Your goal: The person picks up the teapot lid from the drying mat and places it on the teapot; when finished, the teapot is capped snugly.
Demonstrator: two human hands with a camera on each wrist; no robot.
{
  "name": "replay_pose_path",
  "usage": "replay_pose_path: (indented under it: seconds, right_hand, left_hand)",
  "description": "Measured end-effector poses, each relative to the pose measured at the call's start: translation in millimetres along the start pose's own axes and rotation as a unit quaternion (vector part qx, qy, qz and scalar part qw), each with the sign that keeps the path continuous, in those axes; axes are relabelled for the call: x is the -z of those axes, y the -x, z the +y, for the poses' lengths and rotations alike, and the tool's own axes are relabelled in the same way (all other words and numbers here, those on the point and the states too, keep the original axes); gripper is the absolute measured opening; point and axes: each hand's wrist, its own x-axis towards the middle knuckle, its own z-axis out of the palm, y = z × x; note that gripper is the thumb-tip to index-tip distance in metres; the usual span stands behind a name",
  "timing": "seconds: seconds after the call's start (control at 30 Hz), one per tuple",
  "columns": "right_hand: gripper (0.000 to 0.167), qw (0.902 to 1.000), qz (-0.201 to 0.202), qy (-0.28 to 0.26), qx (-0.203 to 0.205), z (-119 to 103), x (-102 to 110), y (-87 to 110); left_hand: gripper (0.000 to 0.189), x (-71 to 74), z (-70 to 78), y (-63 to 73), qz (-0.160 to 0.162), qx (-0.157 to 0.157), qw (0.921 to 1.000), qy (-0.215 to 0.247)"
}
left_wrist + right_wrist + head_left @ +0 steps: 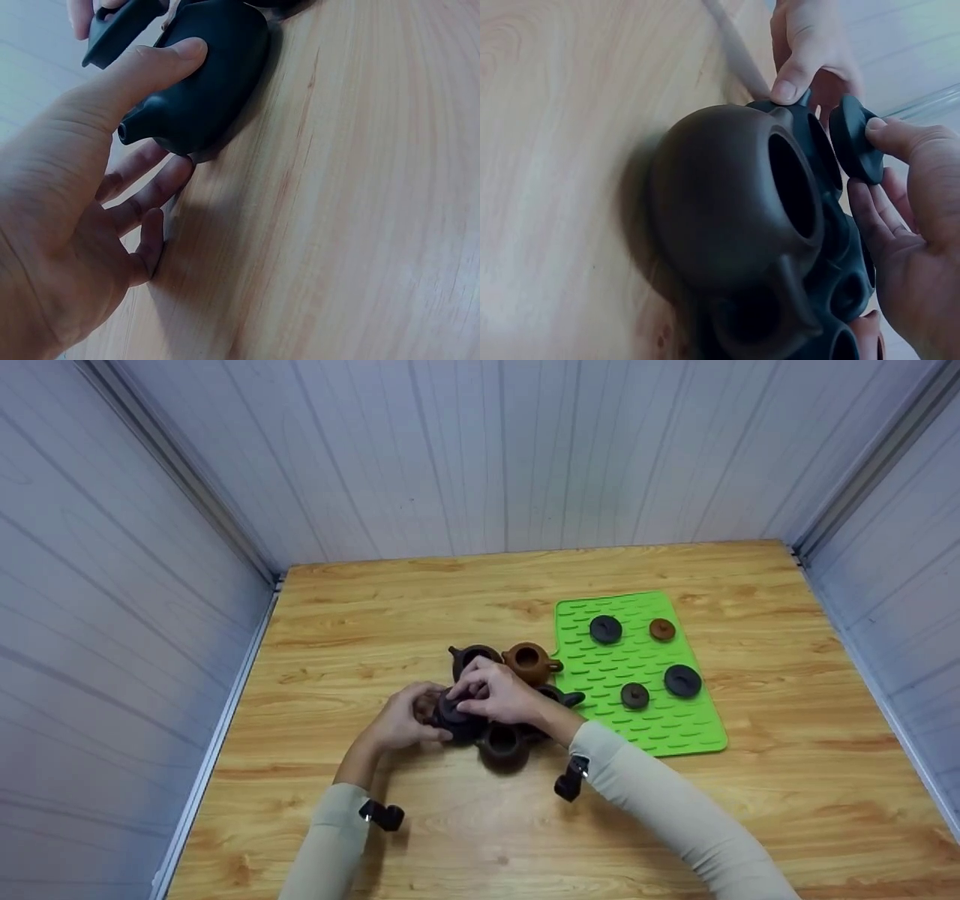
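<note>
The left hand (401, 720), partly closed, grips the black teapot (221, 64) at its spout side, thumb on the shoulder, apparently to steady it on the counter (337, 619). The right hand (502, 694) pinches the black lid (843, 150) between thumb and fingers, just beside the pot's uncovered mouth. Five teapots stand clustered, one of them the orange-brown teapot (526, 672). Of five lids, one is held and four loose lids (683, 682) lie on the green mat (592, 671), presumably spaced to keep them distinct.
</note>
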Motion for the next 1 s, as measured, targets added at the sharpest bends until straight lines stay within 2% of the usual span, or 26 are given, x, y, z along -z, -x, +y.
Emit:
replay_pose_path:
  seconds: [0.03, 0.1, 0.13, 0.17, 0.23, 0.43, 0.5, 0.67, 1.0]
  right_hand:
    - [0.022, 1.0000, 0.000, -0.001, -0.001, 1, -1, 0.5]
    - [0.022, 1.0000, 0.000, -0.004, -0.001, 2, -2, 1.3]
    - [0.022, 1.0000, 0.000, -0.004, 0.000, 2, -3, 1.5]
    - [0.021, 1.0000, 0.000, -0.003, 0.002, 3, -3, 1.8]
    - [0.021, 1.0000, 0.000, -0.001, 0.005, 3, -3, 1.9]
    - [0.019, 0.9998, 0.000, 0.013, 0.014, 3, -4, 2.4]
    - [0.019, 0.9997, 0.002, 0.017, 0.017, 3, -4, 2.7]
    - [0.017, 0.9993, 0.005, 0.031, 0.021, 4, -4, 2.5]
    - [0.022, 0.9986, 0.003, 0.051, 0.011, 9, -5, 3.9]
  left_hand:
    - [0.072, -0.8, -10.4, -1.7, 0.002, -0.005, 1.0000, 0.003]
    - [0.074, -1.2, -13.6, -2.0, 0.002, 0.005, 1.0000, -0.001]
    - [0.074, -1.7, -23.5, -3.2, 0.005, 0.001, 1.0000, 0.001]
    - [0.074, -1.9, -21.0, -2.4, 0.006, 0.000, 1.0000, -0.001]
    - [0.074, -2.6, -36.0, -4.0, 0.011, -0.008, 0.9999, 0.001]
    - [0.071, -0.4, 23.9, 5.8, 0.001, 0.017, 0.9998, -0.014]
    - [0.070, -0.3, 37.5, 7.4, -0.002, 0.033, 0.9992, -0.021]
    - [0.069, -0.9, 45.9, 8.4, -0.004, 0.056, 0.9980, -0.029]
    - [0.070, -1.2, 46.3, 8.5, -0.005, 0.050, 0.9985, -0.021]
